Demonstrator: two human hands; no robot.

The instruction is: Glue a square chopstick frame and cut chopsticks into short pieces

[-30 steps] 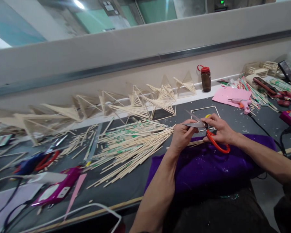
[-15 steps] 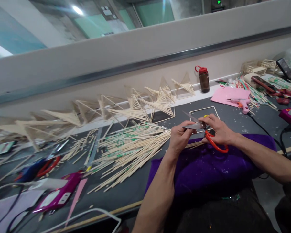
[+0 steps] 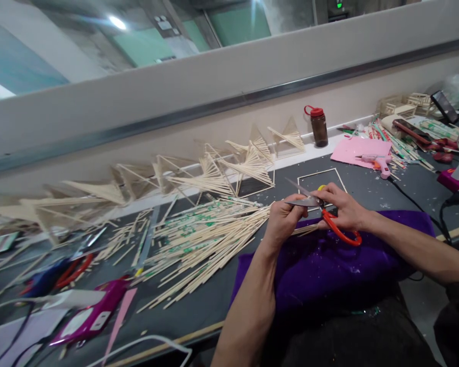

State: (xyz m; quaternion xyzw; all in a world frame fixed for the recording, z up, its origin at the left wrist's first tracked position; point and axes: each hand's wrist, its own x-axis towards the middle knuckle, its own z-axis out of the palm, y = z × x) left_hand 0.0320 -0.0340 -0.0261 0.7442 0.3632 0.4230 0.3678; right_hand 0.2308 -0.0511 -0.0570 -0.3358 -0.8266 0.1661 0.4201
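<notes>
The scissors (image 3: 333, 219) have red handles, and their metal blades stand apart, pointing left. My right hand (image 3: 342, 204) is closed around the scissors near the pivot, its fingers over the upper part of the handles. My left hand (image 3: 285, 219) is closed, with its fingertips pressed at the lower blade; anything small between them is hidden. Beneath my hands a few thin wooden sticks (image 3: 305, 230) lie by the purple cloth (image 3: 329, 275). Just behind my hands is a square frame of thin sticks (image 3: 316, 173), with a yellow round thing (image 3: 321, 188) partly covered by my right hand.
Loose wooden sticks (image 3: 210, 244) are piled left of my hands. Stick models (image 3: 248, 163) line the wall. A bottle with a red lid (image 3: 319, 127) stands behind. A pink glue gun (image 3: 380, 162) lies right on pink paper (image 3: 352, 149); its cable crosses the table.
Both hands stay around the scissors with almost the same grip. The view has shifted slightly, so the table's things appear a little further left.
</notes>
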